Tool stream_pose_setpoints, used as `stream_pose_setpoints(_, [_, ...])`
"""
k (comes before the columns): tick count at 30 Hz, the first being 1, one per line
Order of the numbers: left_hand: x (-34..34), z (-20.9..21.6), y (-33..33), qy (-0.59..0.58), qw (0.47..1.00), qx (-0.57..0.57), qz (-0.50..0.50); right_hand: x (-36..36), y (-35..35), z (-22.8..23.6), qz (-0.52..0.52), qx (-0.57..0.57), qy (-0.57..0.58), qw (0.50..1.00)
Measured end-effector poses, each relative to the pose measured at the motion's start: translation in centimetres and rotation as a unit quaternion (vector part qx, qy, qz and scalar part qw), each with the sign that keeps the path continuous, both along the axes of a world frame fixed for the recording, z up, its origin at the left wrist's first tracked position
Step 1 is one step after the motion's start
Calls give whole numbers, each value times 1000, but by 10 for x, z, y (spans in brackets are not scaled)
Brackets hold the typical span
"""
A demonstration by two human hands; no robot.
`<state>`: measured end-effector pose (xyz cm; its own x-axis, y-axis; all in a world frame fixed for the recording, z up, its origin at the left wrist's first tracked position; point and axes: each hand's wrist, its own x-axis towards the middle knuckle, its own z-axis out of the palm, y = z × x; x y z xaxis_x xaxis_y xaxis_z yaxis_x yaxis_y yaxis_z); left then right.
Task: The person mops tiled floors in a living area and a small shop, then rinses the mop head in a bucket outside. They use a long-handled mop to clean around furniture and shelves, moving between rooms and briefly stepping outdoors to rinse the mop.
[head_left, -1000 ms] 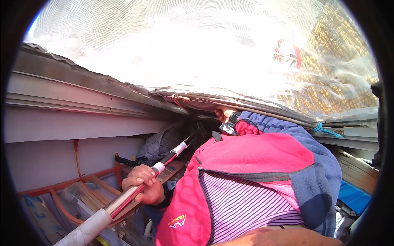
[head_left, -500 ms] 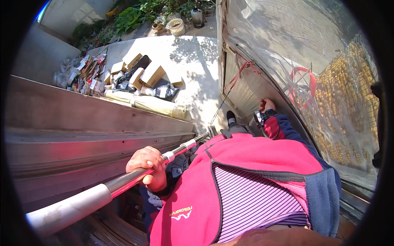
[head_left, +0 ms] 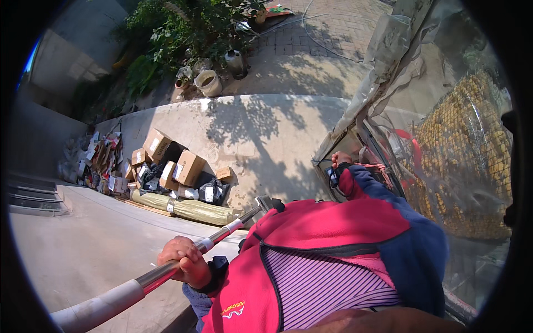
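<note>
My left hand [head_left: 180, 260] is wrapped around a telescopic metal pole [head_left: 158, 277] with white collars and a thick pale grey sleeve. The pole slants from the lower left up to a flat grey end piece [head_left: 264, 203] beside my red jacket. On the other side, my right hand [head_left: 341, 159] has its fingers curled at the lower edge of a door frame covered in clear plastic sheet [head_left: 383, 72]. What those fingers hold, if anything, I cannot make out. A dark device with a cord sits at my right wrist.
Cardboard boxes [head_left: 190, 167] and black bags lie on the concrete ground ahead, behind a long wrapped roll [head_left: 202, 211]. Left of them is a heap of flattened scraps [head_left: 105, 155]. Yellow corn cobs in netting [head_left: 466, 150] stand right. A white bucket [head_left: 208, 83] is near plants.
The plastic-covered door has swung outward, with my right hand at its edge. The metal panel on the left has left view, and more courtyard shows. My left hand still grips the pole.
</note>
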<state>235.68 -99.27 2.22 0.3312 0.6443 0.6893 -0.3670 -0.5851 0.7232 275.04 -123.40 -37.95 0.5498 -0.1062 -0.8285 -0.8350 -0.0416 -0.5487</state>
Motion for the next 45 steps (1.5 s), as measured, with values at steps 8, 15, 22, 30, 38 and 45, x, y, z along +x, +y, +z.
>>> stream_pose_setpoints(8, [86, -7, 139, -20, 996, -60, 63, 56, 77, -46, -72, -68, 12, 995])
stream_pose_setpoints(15, [153, -18, 305, -42, 999, -25, -4, 86, 144, -63, -61, -202, 21, 977])
stream_pose_setpoints(22, [249, -15, 446, -33, 998, -43, -29, 139, 179, -80, 2, -362, 74, 929])
stream_pose_setpoints(30, [351, -36, 583, -54, 998, -3, -28, 274, 340, -109, 600, -477, 28, 641])
stream_pose_setpoints(38, [416, -21, 709, -50, 998, 16, 45, 412, 644, -105, 154, -75, -99, 980])
stream_pose_setpoints(45, [441, -41, 828, -94, 985, 16, 141, 383, 933, -40, 319, 104, -3, 942])
